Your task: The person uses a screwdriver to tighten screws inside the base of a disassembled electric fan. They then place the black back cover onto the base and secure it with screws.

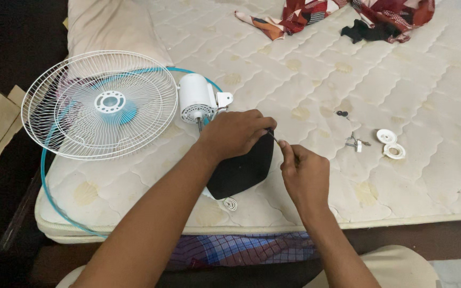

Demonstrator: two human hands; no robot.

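I am pressing my left hand (234, 133) down, fingers curled, on the black fan base (244, 168), which is lying on the mattress (428, 96) just beside my right hand (305, 173); that one is pinching a thin tool (273, 136). I am counting one wire fan guard (100, 104), one white motor (196, 98), two white caps (390, 144).

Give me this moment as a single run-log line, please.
left hand: on black fan base | right hand: pinching thin tool | fan grille, motor, small parts on mattress
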